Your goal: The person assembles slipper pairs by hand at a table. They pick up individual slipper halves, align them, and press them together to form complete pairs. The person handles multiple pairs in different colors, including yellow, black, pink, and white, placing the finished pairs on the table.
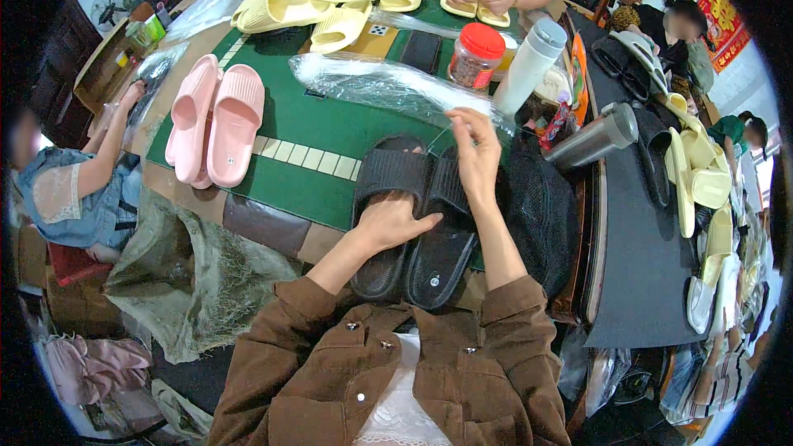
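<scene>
On the green-topped surface (pixel 289 186), black slide sandals (pixel 438 264) are lying paired; inside one strap (pixel 388 169), the left hand (pixel 387 223), its grip unreadable from here, should be steadying while the right hand (pixel 477 149) is pinching closed above.

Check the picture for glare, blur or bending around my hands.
In the head view, bright glare streaks the plastic film; in the head view, the left hand and right hand look fairly sharp, and the black slides are dark but show their ribbing; in the head view, the grey table curves toward the rim, where the sides go black.
</scene>
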`<act>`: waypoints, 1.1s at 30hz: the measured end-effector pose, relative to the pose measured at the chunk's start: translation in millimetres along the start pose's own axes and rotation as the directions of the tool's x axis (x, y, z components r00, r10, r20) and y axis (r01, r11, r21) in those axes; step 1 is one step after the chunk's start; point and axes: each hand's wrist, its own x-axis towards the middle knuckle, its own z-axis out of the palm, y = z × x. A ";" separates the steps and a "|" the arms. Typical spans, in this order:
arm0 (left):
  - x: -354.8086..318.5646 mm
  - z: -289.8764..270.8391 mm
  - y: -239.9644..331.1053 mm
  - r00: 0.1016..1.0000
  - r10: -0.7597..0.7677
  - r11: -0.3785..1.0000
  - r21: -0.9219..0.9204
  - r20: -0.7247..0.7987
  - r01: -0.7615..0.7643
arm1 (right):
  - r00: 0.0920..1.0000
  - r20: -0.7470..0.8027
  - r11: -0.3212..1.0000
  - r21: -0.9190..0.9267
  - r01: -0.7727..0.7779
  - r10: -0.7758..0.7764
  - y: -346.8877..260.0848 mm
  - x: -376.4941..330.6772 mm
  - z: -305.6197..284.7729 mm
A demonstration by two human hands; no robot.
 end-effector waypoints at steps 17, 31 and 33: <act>2.1 -1.0 1.0 0.999 -0.006 0.995 0.102 0.038 0.002 | 0.843 -0.528 0.909 0.295 0.295 -0.102 -155.6 -33.0 -229.9; 0.0 -30.6 -53.8 0.988 -0.110 0.974 0.185 -0.111 0.130 | 0.904 -0.427 0.263 -0.874 -0.408 -0.016 -1.8 -27.5 -479.2; -6.1 -29.8 -91.4 0.931 0.002 0.991 0.125 -0.364 0.047 | 0.911 -0.410 0.119 -0.908 -0.402 -0.052 21.1 -4.4 -484.7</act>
